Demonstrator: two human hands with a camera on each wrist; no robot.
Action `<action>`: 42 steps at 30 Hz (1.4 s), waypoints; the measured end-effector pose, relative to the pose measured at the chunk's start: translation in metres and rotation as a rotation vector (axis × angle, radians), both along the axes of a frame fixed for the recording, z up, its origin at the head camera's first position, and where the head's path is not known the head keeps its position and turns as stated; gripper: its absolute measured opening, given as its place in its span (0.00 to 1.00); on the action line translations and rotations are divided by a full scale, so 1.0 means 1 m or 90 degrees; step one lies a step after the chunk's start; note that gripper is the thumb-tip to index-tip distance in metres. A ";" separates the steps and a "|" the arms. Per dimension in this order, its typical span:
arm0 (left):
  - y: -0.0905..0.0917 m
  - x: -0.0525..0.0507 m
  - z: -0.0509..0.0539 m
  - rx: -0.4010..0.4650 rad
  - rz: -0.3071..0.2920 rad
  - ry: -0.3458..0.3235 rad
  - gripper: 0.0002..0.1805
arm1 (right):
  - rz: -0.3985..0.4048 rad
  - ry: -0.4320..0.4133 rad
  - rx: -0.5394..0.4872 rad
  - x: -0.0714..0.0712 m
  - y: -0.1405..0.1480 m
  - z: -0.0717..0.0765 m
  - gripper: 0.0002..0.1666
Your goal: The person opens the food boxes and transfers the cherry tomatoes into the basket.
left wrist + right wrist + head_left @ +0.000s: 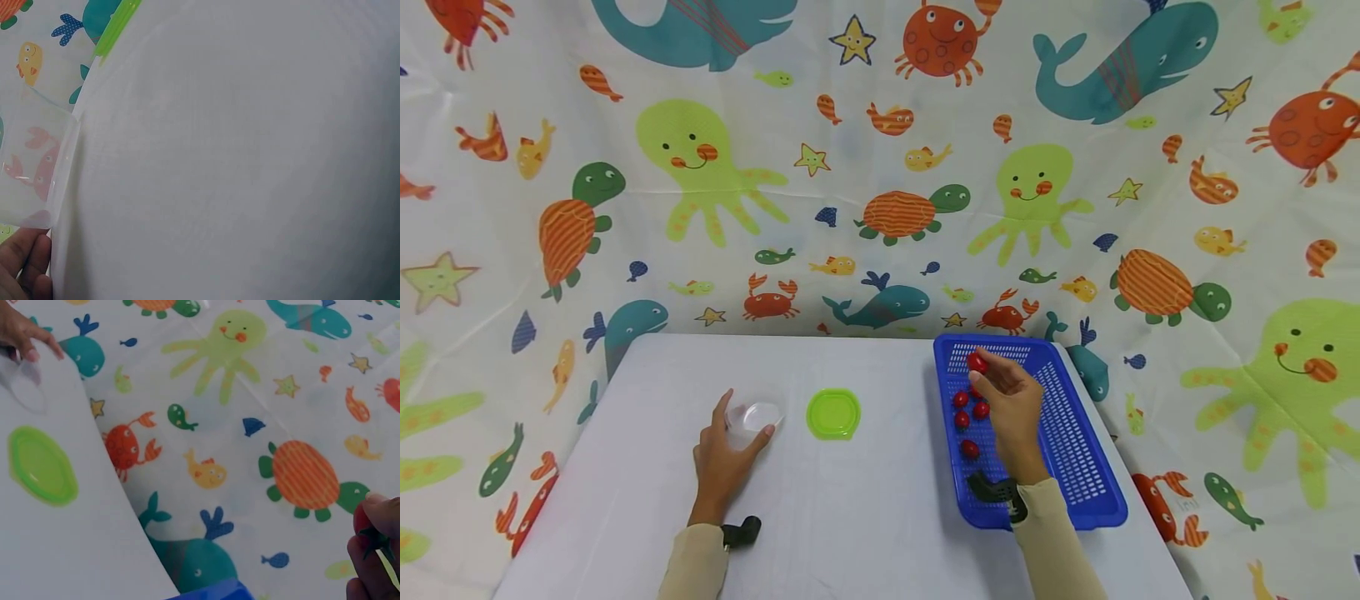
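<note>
On the left of the white table, my left hand (722, 467) holds a small clear plastic container (756, 418), thumb on one side and fingers on the other. Its fingers (24, 253) show by the base of the see-through wall (37, 156) in the left wrist view. My right hand (1017, 410) pinches a red cherry tomato (977, 362) above the blue basket (1078, 433). The tomato's green stem end shows between thumb and fingers in the right wrist view. Several more cherry tomatoes (970, 450) lie in the basket's left part, partly hidden by the hand.
A light green lid (833, 414) lies flat on the table (865, 517), between the container and the basket. Behind the table hangs a cloth (865, 150) printed with sea animals. The basket stands along the table's right edge.
</note>
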State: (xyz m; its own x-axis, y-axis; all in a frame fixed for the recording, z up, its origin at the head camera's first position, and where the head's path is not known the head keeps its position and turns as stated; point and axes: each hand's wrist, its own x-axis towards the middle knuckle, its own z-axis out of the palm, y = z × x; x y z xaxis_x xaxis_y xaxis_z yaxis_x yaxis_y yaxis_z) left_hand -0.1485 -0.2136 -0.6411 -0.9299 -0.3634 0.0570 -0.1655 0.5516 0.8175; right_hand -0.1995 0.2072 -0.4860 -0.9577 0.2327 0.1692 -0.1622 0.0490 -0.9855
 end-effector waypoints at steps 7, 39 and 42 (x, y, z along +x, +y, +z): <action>0.001 0.000 0.000 0.000 -0.001 -0.001 0.56 | -0.028 -0.009 0.016 0.004 0.015 -0.004 0.25; -0.001 -0.001 -0.004 -0.012 0.003 -0.005 0.57 | -0.087 -0.055 0.074 0.012 0.054 -0.024 0.23; -0.001 -0.001 -0.003 -0.011 0.001 -0.007 0.57 | -0.086 -0.052 0.076 0.011 0.057 -0.027 0.23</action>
